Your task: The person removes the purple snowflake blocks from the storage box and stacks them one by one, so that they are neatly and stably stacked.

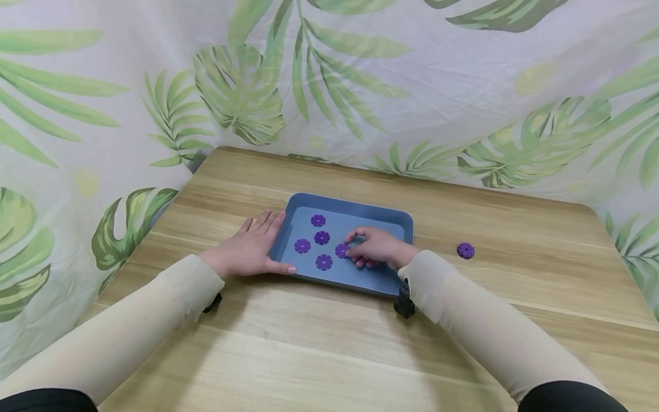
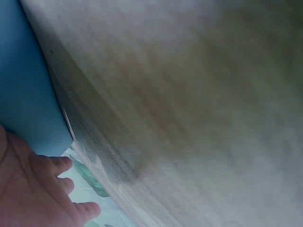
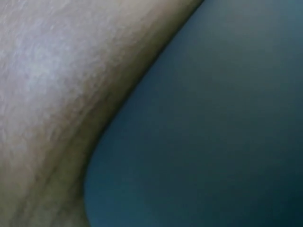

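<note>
A shallow blue tray (image 1: 370, 280) lies on the wooden table in the head view. My left hand (image 1: 252, 243) rests flat against its left edge, fingers spread; in the left wrist view, the left palm (image 2: 23, 184) is beside the tray wall (image 2: 33, 90). My right hand (image 1: 378, 246) is over the inside of the tray, thumb and fingertips pinching a purple notched snowflake disc (image 1: 341, 250) at or just above the tray floor. Several similar purple discs (image 1: 322, 237) lie flat in the tray's left half. The right wrist view shows only the blurred tray (image 3: 203, 132) and tabletop.
Right of the tray, another purple notched piece (image 1: 465, 250), perhaps a stack of discs, sits on the table (image 1: 288, 337). A leaf-patterned cloth (image 1: 360, 86) hangs behind the table's far edge.
</note>
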`<state>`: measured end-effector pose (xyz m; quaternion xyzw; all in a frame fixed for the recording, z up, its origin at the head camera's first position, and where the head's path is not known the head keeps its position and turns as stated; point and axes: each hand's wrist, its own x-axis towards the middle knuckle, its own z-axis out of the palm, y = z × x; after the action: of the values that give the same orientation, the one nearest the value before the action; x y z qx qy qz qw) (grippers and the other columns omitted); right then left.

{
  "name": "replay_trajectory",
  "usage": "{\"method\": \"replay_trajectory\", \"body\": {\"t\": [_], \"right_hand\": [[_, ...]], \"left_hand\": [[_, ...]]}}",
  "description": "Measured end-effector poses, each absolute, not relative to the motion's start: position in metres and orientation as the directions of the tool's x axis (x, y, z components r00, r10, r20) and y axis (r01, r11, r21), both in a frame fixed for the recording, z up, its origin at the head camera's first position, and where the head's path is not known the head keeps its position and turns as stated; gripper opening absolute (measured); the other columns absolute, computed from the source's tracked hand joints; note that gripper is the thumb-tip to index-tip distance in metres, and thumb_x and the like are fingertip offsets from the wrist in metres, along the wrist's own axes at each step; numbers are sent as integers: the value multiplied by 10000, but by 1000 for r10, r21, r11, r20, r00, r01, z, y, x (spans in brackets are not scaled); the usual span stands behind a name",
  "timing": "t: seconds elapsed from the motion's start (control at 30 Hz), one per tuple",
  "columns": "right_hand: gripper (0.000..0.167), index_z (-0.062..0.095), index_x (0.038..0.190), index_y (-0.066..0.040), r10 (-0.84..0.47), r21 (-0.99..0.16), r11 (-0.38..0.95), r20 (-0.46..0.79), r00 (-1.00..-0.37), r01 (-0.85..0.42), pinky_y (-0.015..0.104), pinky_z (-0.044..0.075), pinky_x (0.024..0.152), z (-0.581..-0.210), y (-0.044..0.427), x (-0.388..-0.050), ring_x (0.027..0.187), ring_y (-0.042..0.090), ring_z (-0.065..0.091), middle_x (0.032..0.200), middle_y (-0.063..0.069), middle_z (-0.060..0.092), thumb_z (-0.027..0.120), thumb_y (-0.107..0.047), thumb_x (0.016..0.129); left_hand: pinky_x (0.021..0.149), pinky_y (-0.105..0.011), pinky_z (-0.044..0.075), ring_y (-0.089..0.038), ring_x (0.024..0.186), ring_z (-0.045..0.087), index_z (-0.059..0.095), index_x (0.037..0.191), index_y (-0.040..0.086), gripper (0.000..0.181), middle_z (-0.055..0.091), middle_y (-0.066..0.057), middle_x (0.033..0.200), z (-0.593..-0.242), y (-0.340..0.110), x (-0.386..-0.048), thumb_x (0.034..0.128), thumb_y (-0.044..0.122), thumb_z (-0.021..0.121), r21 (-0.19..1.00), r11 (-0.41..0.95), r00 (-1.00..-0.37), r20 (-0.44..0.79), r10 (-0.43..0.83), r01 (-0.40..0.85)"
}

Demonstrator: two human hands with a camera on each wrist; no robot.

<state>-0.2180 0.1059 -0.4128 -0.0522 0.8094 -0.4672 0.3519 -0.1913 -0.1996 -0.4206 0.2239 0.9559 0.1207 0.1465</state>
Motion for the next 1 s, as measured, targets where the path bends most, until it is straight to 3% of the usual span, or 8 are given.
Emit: {"method": "replay_trajectory", "body": {"t": [0.57,0.8,1.0], "right_hand": [[216,605,1110,-105,-415,-768,637,-413,-811,65,244,460,529,-418,102,-212,578,134,591,665,36,631,747,-94,948],[198,576,985,-104,-435,-760,649,-334,-836,-34,246,424,500,-416,103,-208,583,143,584,727,45,636,763,-68,930],[149,575,936,-86,-423,-766,641,-309,-852,-40,250,476,550,-415,106,-207,636,153,607,771,53,632,717,-44,955]], "left_hand": [[1207,-654,24,-432,1557,-28,11,1621,-68,1332,40,-231,1705,-419,-198,-191,828,797,640,295,872,-853,-241,463,390],[1201,-665,24,-437,1555,-20,0,1624,-59,1316,28,-225,1706,-417,-197,-190,838,762,664,310,869,-854,-235,464,386],[1199,-671,35,-436,1556,-15,-3,1627,-50,1323,23,-223,1707,-418,-198,-190,833,782,651,314,869,-855,-238,461,382]]}}
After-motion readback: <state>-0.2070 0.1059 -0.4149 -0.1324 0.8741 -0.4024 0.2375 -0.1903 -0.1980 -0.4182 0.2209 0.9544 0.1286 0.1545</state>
